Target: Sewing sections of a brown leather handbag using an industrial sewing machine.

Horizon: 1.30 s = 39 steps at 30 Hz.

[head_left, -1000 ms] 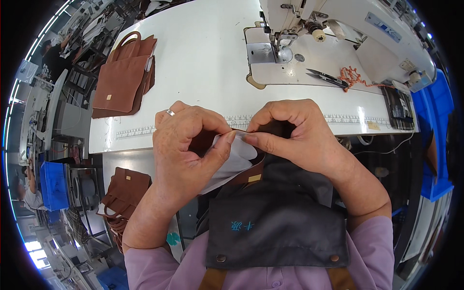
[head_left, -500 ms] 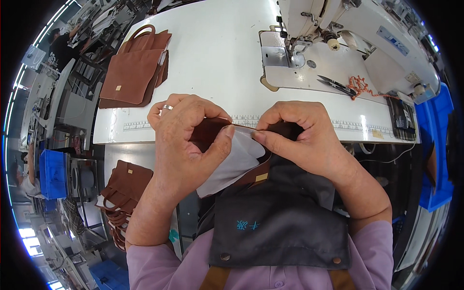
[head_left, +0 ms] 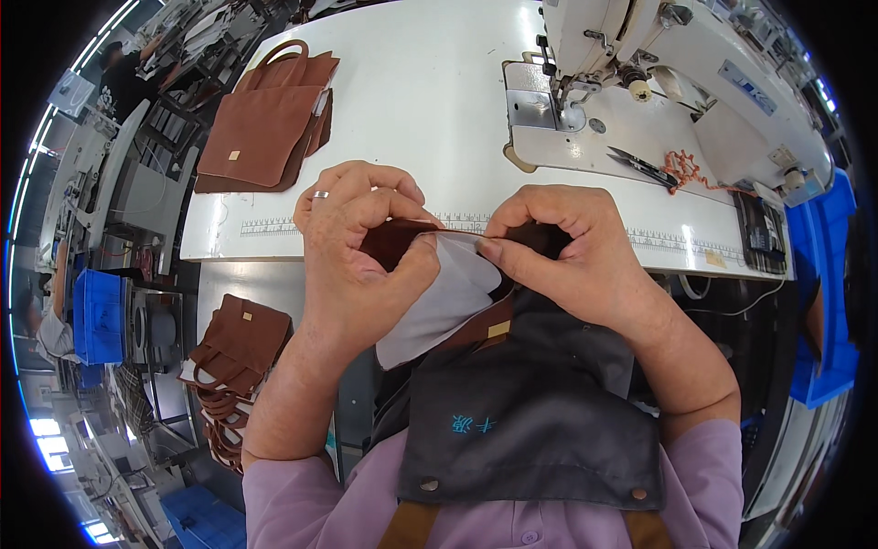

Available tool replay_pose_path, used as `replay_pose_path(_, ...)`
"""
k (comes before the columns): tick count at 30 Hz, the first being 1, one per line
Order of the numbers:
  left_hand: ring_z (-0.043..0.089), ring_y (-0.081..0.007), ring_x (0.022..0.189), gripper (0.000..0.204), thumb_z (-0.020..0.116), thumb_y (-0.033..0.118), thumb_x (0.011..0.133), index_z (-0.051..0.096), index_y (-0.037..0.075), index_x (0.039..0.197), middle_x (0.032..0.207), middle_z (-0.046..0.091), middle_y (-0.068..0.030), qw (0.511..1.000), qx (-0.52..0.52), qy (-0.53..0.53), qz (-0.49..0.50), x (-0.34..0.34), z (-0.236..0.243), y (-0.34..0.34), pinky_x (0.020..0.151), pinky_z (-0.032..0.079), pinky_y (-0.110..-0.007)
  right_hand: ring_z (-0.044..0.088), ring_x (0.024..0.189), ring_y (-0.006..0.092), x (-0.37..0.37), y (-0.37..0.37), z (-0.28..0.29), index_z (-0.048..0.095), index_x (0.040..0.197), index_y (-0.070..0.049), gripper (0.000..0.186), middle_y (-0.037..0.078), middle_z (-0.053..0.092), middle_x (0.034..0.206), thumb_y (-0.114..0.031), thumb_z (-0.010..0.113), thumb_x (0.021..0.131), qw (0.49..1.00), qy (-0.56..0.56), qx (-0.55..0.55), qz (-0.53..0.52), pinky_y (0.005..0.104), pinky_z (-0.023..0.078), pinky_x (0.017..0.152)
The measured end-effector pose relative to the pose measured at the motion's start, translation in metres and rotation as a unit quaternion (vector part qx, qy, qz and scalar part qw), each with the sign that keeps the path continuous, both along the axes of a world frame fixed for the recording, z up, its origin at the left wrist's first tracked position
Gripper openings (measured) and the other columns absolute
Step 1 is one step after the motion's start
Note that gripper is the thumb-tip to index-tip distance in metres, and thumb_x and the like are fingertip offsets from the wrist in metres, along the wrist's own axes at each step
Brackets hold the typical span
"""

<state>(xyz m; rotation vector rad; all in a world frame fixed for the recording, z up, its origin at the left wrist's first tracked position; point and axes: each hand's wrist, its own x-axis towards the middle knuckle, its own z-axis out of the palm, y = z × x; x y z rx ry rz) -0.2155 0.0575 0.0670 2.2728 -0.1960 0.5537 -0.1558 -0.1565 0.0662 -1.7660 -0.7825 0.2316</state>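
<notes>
Both hands, left hand point(head_left: 352, 252) and right hand point(head_left: 562, 252), pinch shut on a soft brown leather piece with pale grey lining point(head_left: 439, 288), held in the air just off the near edge of the white tabletop point(head_left: 430, 110). It looks light, limp and foldable, best gripped along its folded edge. Farther back, flat brown bags point(head_left: 265, 119) lie near the far left corner, and a white sewing machine point(head_left: 658, 82) stands at the far right.

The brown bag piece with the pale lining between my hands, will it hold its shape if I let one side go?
Probably not: the pale lining already droops in a soft fold. It looks light, pinched easily by both thumbs.
</notes>
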Motion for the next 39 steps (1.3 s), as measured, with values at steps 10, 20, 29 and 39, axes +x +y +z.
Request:
replay_pose_path(10, 0.057, -0.0105, 0.088, 0.009, 0.069, -0.003, 0.075, 0.07, 0.003, 0.082, 0.106, 0.062, -0.0042, 0.993, -0.107, 0.03, -0.027, -0.004, 0.027, 0.013, 0.071, 0.047, -0.028, 0.066, 0.065, 0.0145, -0.002, 0.014, 0.015, 0.069, 0.09, -0.001, 0.011, 0.01, 0.068, 0.073, -0.01, 0.073, 0.085, 1.0, -0.013, 0.014, -0.012, 0.0282, 0.051, 0.059)
replay_pose_path(20, 0.055, -0.0203, 0.119, 0.007, 0.076, 0.011, 0.072, 0.074, 0.011, 0.079, 0.108, 0.065, -0.0013, 0.86, 0.47, -0.09, -0.177, 0.099, 0.092, 0.003, 0.117, 0.019, -0.053, 0.067, 0.063, 0.0161, 0.025, 0.033, -0.025, 0.067, 0.085, 0.001, 0.014, 0.01, 0.07, 0.073, -0.011, 0.073, 0.085, 0.987, 0.026, 0.125, -0.092, 0.0308, 0.053, 0.061)
replay_pose_path(29, 0.064, -0.0209, 0.095, 0.007, 0.075, 0.017, 0.069, 0.07, 0.013, 0.065, 0.085, 0.066, -0.0006, 0.791, 0.558, -0.051, -0.245, 0.17, -0.001, -0.075, 0.1, 0.041, -0.044, 0.065, 0.078, 0.0247, 0.045, -0.028, -0.051, 0.065, 0.078, -0.009, 0.017, 0.006, 0.064, 0.077, -0.018, 0.079, 0.076, 0.921, -0.252, -0.251, -0.161, 0.0409, 0.047, 0.071)
replay_pose_path(39, 0.065, -0.0328, 0.089, 0.012, 0.069, 0.014, 0.077, 0.065, 0.006, 0.084, 0.089, 0.069, -0.0093, 0.874, 0.388, 0.13, -0.261, 0.17, 0.008, -0.075, 0.074, 0.051, -0.043, 0.057, 0.095, 0.0223, 0.052, -0.04, -0.05, 0.073, 0.089, -0.01, 0.024, 0.004, 0.059, 0.1, -0.026, 0.08, 0.074, 0.891, -0.359, -0.255, -0.113, 0.0374, 0.044, 0.077)
